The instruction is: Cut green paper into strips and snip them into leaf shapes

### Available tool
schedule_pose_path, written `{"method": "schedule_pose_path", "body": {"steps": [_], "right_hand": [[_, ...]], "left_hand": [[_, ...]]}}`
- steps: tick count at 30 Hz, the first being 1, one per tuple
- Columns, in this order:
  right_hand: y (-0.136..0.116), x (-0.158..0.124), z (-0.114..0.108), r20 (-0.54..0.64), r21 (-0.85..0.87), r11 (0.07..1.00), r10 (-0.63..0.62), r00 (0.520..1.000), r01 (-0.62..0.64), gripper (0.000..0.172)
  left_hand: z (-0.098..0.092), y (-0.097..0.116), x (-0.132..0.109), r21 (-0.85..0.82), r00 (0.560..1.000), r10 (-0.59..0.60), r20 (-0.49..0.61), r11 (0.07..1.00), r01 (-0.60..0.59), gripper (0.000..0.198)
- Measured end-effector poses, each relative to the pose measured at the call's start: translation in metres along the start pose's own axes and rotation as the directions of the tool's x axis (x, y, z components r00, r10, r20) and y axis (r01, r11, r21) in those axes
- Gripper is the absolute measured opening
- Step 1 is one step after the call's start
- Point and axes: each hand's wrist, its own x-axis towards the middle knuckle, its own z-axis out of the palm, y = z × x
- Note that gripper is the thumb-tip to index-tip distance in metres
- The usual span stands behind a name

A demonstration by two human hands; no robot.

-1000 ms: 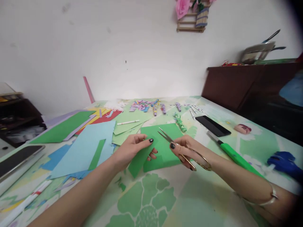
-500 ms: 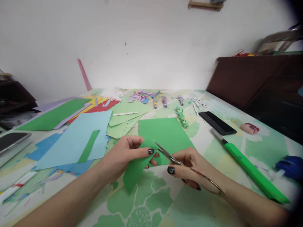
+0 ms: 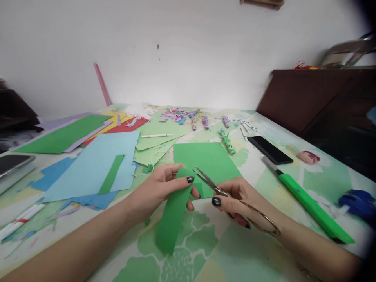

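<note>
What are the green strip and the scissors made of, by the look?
The green strip in the left hand: thin matte paper or light card, likely; it bends and droops. The scissors in the right hand: metal, shiny gold-toned blades and thin loop handles.

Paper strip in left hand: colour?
Paper strip: plain green, head view. Left hand pinches it; right hand holds scissors.

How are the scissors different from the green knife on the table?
The scissors are slim gold metal; the utility knife has a chunky green handle. The scissors are in the right hand, blades open at the green paper strip the left hand holds; the utility knife lies untouched on the table. Both cut.
</note>
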Motion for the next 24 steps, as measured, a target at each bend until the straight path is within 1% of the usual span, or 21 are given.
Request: {"method": "schedule_pose_path", "body": {"steps": [3, 6, 10, 12, 14, 16, 19, 22, 24], "right_hand": [[0.002, -0.001, -0.001, 0.003, -0.036, 0.999, -0.012, 1.000, 0.012, 0.034], [0.006, -0.001, -0.001, 0.017, -0.053, 0.998, -0.027, 0.999, 0.028, 0.034], [0.008, 0.000, 0.001, 0.018, -0.054, 0.998, -0.028, 0.999, 0.029, 0.035], [0.009, 0.000, 0.001, 0.004, -0.059, 0.998, -0.026, 1.000, 0.026, 0.036], [0.010, 0.001, 0.000, -0.003, -0.063, 0.998, -0.028, 1.000, 0.028, 0.035], [0.011, 0.001, 0.000, -0.005, -0.060, 0.998, -0.025, 1.000, 0.025, 0.033], [0.009, 0.001, 0.000, -0.028, -0.063, 0.998, -0.005, 1.000, 0.004, 0.030], [0.004, 0.000, 0.002, -0.058, -0.086, 0.996, 0.007, 0.998, -0.012, 0.029], [0.001, -0.001, 0.004, -0.056, -0.094, 0.996, 0.002, 0.998, -0.008, 0.029]], "left_hand": [[0.002, 0.001, -0.001, 0.030, 1.000, -0.005, -0.015, 1.000, 0.005, 0.018], [0.004, 0.001, -0.001, 0.024, 0.999, -0.033, -0.037, 0.999, 0.034, 0.021], [0.004, 0.000, -0.003, 0.018, 1.000, -0.030, -0.007, 0.999, 0.030, 0.020], [0.003, -0.001, -0.003, 0.025, 0.999, -0.049, 0.001, 0.999, 0.049, 0.020], [0.002, -0.002, -0.003, 0.027, 0.997, -0.073, -0.004, 0.997, 0.073, 0.019], [0.002, -0.002, -0.002, 0.027, 0.998, -0.068, -0.005, 0.997, 0.069, 0.017], [0.002, -0.002, -0.002, 0.030, 0.998, -0.069, -0.011, 0.997, 0.069, 0.019], [0.003, 0.000, -0.002, 0.036, 0.994, -0.100, -0.038, 0.994, 0.101, 0.020], [0.004, 0.001, -0.002, 0.033, 0.990, -0.123, -0.070, 0.992, 0.126, 0.020]]}}
